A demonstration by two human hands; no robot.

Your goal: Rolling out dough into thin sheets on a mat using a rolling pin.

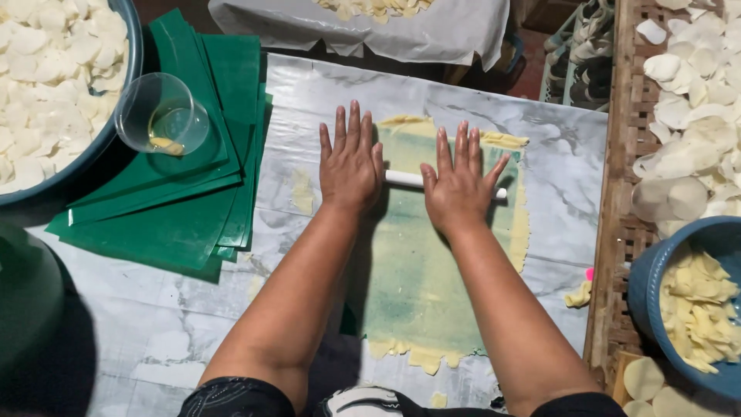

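Pale yellow dough (432, 255) is spread thin over a green sheet (421, 297) on the marble-patterned table (563, 166), with ragged edges showing at twelve and six o'clock. A white roller (405, 179) lies across the dough near its upper end and is pressed under both palms. The left hand (351, 166) is laid flat on the roller's left part, fingers straight and slightly spread, gripping nothing. The right hand (461, 185) is laid flat on the right part in the same way, fingers splayed, with the roller's tip seen past the thumb. At ten o'clock from the hands, a stack of green sheets (181, 208) is seen with a clear cup (162, 116) lying on it. A bowl of white discs (54, 77) sits at the far ten o'clock corner, a blue bowl (656, 286) of yellowish pieces at four o'clock, and more discs are spread on a woven tray (621, 154) at two o'clock.
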